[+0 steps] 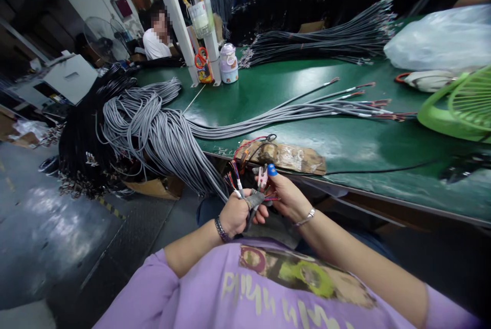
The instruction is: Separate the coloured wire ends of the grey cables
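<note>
My left hand (235, 215) is closed around the end of a grey cable (203, 173), whose thin coloured wires (235, 173) fan out above the fist. My right hand (284, 195) is closed on a small cutting tool (262, 178) held against those wires; its thumb wears a blue tip cover (272, 169). Both hands work just below the front edge of the green table (345, 139). The cable runs back to a thick grey cable bundle (153, 129) hanging over the table's left end.
A worn wooden block (286, 155) with red wires lies at the table edge. More grey cables (299, 111) lie across the table, a dark cable pile (322, 37) behind. A green fan (460, 106), a plastic bag (441, 40), scissors (201, 58) and a seated person (156, 37) are nearby.
</note>
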### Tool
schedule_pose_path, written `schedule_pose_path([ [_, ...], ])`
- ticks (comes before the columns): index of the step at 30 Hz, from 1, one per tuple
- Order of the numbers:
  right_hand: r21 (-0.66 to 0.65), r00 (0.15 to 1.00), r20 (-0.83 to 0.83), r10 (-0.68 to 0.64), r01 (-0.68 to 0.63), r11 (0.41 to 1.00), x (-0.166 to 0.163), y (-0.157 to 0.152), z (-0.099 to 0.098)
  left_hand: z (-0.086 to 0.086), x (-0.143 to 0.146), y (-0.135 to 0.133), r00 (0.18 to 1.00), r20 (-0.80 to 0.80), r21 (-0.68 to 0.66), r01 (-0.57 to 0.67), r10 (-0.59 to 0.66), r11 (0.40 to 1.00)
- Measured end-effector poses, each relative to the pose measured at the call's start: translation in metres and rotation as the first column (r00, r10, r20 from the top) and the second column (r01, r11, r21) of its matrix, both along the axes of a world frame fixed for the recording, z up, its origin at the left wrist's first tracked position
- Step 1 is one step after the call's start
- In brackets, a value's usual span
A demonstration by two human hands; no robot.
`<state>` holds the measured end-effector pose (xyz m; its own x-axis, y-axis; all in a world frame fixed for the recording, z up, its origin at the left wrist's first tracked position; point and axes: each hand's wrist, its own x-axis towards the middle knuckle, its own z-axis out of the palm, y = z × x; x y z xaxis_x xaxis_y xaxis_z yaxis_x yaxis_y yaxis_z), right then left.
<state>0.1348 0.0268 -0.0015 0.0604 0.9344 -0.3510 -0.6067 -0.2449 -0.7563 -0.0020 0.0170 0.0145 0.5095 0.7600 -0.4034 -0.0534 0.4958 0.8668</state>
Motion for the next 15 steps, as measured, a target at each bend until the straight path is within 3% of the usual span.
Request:
schedule_pose_path([
  [4,-0.037,0.999,-0.033,0.018,-0.019,0.999,-0.001,-0.002,0.0,-0.001,0.0,-0.001,1.0,-0.007,-0.001,0.003,-0.003,1.0],
  [10,0.014,0.991,-0.058,0.125,-0.124,0.992,0.002,-0.01,0.004,0.001,-0.005,-0.009,1.0,0.01,0.024,-0.018,0.017,1.0],
  [15,0.019,0.985,-0.107,0.136,-0.135,0.991,0.008,-0.009,0.004,0.004,-0.007,-0.019,0.997,0.019,0.068,-0.073,0.072,0.995],
])
